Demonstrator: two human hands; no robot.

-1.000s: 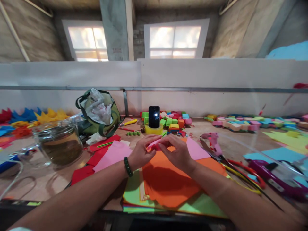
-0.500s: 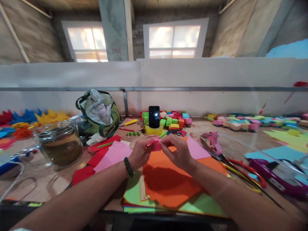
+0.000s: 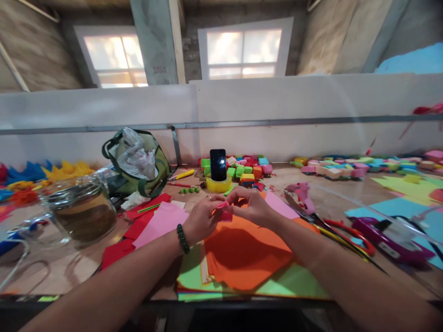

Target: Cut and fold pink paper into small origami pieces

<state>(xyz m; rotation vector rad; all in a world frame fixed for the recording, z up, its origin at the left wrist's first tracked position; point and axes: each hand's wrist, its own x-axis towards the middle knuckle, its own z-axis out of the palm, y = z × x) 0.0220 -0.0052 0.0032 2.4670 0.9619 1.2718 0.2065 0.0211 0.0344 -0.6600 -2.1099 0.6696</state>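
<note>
A small folded pink paper piece (image 3: pixel 226 215) is held between both hands above a stack of orange sheets (image 3: pixel 247 258). My left hand (image 3: pixel 203 216), with a dark green bead bracelet at the wrist, pinches its left side. The fingers of my right hand (image 3: pixel 249 206) are closed on its right side. Green sheets (image 3: pixel 189 272) lie under the orange stack. Pink sheets (image 3: pixel 162 221) and red paper (image 3: pixel 116 253) spread to the left of my hands. Behind them a phone (image 3: pixel 218 165) stands upright in a yellow tape roll (image 3: pixel 218 184).
At the left stand a glass jar (image 3: pixel 83 214) and a green bag (image 3: pixel 138 166). Coloured paper blocks (image 3: pixel 238 171) lie behind the hands. To the right are a pink glue gun (image 3: pixel 303 197), red-handled scissors (image 3: pixel 360 240) and a purple device (image 3: pixel 389 240).
The view has shifted slightly, so the surroundings sit a little further left and higher. My right fingers have moved around the pink piece, which is turned a little.
</note>
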